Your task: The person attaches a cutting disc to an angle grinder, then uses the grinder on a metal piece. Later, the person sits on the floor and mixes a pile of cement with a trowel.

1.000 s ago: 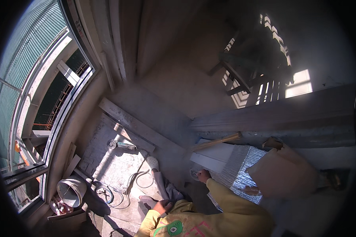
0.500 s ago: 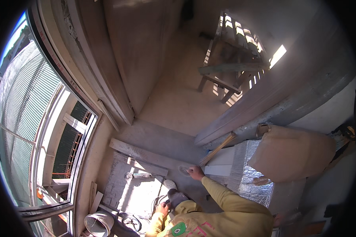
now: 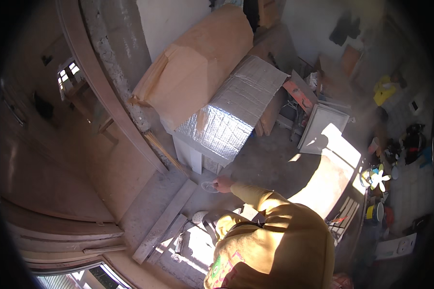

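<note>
Swung view rightward; pinching clear disc [image 3: 209, 187] at centre frame with right hand [image 3: 223, 184]; likely light, stiff, best rim-held; cannot tell left hand's state.

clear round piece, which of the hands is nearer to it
Right. The right hand is at the right edge of the clear round piece, gripping it; the left hand is out of sight, so its position cannot be told.
</note>
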Motion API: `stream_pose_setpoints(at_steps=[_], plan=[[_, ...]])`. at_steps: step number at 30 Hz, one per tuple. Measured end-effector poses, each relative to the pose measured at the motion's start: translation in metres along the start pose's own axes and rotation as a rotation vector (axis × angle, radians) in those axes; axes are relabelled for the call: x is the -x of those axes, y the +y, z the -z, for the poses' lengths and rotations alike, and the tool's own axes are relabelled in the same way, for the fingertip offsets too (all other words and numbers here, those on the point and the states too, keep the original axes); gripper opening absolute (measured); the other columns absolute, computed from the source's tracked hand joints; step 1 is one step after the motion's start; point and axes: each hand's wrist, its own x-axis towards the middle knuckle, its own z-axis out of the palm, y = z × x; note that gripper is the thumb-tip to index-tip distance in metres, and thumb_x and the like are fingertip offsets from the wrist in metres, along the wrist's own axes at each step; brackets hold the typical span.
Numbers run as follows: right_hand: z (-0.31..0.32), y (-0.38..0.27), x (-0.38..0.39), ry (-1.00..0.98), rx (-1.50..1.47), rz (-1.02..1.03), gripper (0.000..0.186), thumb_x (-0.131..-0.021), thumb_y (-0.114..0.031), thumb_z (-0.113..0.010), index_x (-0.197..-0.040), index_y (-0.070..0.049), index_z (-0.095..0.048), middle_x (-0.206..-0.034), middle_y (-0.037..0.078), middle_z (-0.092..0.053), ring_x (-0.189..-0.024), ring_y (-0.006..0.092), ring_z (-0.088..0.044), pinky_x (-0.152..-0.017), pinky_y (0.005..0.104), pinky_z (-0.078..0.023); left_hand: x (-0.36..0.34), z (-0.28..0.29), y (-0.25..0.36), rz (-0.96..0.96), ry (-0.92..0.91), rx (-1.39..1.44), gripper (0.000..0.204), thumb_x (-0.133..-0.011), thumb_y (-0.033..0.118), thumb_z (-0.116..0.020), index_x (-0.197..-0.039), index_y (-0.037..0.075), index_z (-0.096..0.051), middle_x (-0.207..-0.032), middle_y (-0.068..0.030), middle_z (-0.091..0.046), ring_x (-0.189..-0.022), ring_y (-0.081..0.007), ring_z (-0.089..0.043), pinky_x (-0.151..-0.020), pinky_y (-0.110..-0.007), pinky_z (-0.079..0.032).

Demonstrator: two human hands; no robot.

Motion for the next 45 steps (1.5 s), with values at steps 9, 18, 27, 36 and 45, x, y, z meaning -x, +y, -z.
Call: stream_pose_setpoints(at_steps=[9, 18, 27, 36, 45], plan=[[-0.002, 0.185, 0.334, -0.026, 0.282, -0.582, 0.034, -0.092, -0.034, -0.064, -0.099, -0.005, -0.079, -0.105, 0.020, -0.076, -0.097, 0.0364, -0.074, -0.086, 0.0470, -0.059, -0.007, 0.028, 0.022, -0.094, -0.136, -0.286, 0.024, -0.095, 0.022, -0.065, -0.100, 0.001, -0.076, -0.072, -0.0142, -0.074, -0.065, -0.0237, -0.074, -0.057, -0.036, -0.059], [-0.011, 0.159, 0.370, -0.142, 0.317, -0.712, 0.028, -0.094, -0.030, -0.063, -0.103, -0.009, -0.079, -0.105, 0.016, -0.077, -0.098, 0.0357, -0.075, -0.084, 0.0459, -0.061, -0.033, -0.017, 0.047, -0.167, -0.228, -0.327, 0.023, -0.095, 0.021, -0.064, -0.103, 0.003, -0.077, -0.073, -0.0146, -0.074, -0.065, -0.0247, -0.074, -0.055, -0.037, -0.059], [-0.047, 0.173, 0.247, 0.306, 0.144, -0.315, 0.034, -0.090, -0.036, -0.062, -0.092, -0.005, -0.073, -0.083, 0.023, -0.070, -0.080, 0.0384, -0.071, -0.068, 0.0500, -0.055, -0.002, -0.041, 0.039, -0.184, -0.298, -0.387, 0.023, -0.095, 0.019, -0.063, -0.105, 0.004, -0.077, -0.075, -0.0151, -0.075, -0.064, -0.0257, -0.075, -0.054, -0.037, -0.059], [-0.020, 0.164, 0.257, -0.162, 0.117, -0.462, 0.055, -0.080, -0.062, -0.067, -0.077, -0.008, -0.078, -0.069, 0.012, -0.071, -0.067, 0.0208, -0.068, -0.066, 0.0422, -0.051, -0.032, 0.020, -0.028, 0.114, 0.117, 0.134, 0.024, -0.100, 0.022, -0.061, -0.111, 0.004, -0.072, -0.078, -0.0130, -0.074, -0.060, -0.0225, -0.071, -0.050, -0.036, -0.055], [-0.008, 0.136, 0.210, -0.546, 0.298, -0.330, 0.039, -0.090, -0.046, -0.065, -0.092, -0.009, -0.079, -0.096, 0.008, -0.075, -0.091, 0.0217, -0.068, -0.084, 0.0392, -0.051, 0.023, -0.001, -0.073, 0.124, 0.448, 0.264, 0.019, -0.091, 0.012, -0.063, -0.101, -0.001, -0.073, -0.076, -0.0124, -0.073, -0.067, -0.0196, -0.071, -0.064, -0.033, -0.059]])
